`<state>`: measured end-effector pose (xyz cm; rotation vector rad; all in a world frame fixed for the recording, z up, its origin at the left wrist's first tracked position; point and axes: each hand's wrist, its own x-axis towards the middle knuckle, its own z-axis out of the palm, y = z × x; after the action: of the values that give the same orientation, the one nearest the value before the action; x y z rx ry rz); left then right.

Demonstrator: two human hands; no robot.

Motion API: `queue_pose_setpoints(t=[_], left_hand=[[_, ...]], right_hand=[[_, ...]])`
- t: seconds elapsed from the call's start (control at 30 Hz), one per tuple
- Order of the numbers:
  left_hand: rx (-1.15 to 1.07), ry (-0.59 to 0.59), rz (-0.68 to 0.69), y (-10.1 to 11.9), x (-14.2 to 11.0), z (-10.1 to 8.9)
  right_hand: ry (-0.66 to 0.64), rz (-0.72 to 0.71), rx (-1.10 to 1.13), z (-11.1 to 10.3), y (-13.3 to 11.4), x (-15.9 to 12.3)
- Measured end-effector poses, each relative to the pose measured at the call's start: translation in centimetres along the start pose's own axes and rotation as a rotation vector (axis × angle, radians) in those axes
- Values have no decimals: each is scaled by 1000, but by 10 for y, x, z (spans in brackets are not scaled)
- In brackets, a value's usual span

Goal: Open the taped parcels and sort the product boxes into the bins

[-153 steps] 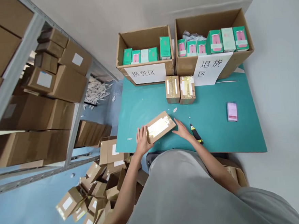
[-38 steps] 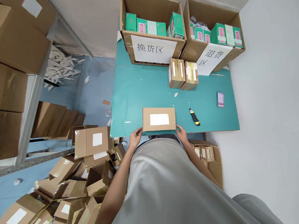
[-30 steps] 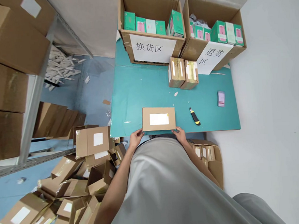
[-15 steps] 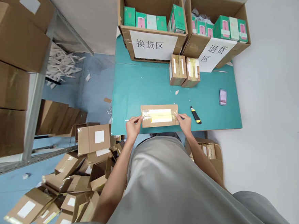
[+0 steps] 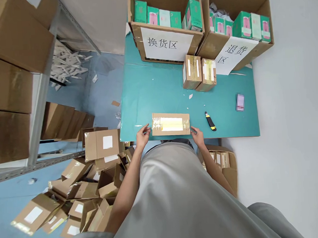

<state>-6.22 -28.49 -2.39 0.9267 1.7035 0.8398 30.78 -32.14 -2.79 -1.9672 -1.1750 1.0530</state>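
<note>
A long cardboard box [image 5: 157,133] lies near the front edge of the teal table, with clear tape and white and yellow strips along its top. My left hand [image 5: 143,135] is just off its left end, fingers loosely apart and holding nothing. At the other end, my right hand [image 5: 197,136] has its fingertips close to the box's corner; whether they touch it I cannot tell. That hand is open too. To the right of it lies a black and yellow utility knife [image 5: 210,121].
Two small taped cartons [image 5: 192,72] stand before two large open boxes [image 5: 167,44] of green packages with paper signs. A phone-like item [image 5: 240,103] lies at the table's right. Cardboard boxes [image 5: 102,144] are heaped on the floor at left, beside a metal shelf [image 5: 40,116].
Both hands have let go of the ends of the cardboard box and moved slightly outward. The box stays on the table. The camera view has shifted a little.
</note>
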Motion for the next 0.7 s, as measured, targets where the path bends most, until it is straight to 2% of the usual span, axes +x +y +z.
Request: queue_pose_setpoints(t=[0.17,0.33,0.57,0.7], left_hand=[[27,-135,-28,-18,-8,5],[47,-159,37,-18,-5,7],[23,-185,128,6,7,-6],[45,-141,165,22,11,-3]], right_hand=[[-122,42,23,20,11,-5],[-146,12,37,23,3,1],[-132,-65,-3,0,-18,21],[-100,-90,-26,2,-28,30]])
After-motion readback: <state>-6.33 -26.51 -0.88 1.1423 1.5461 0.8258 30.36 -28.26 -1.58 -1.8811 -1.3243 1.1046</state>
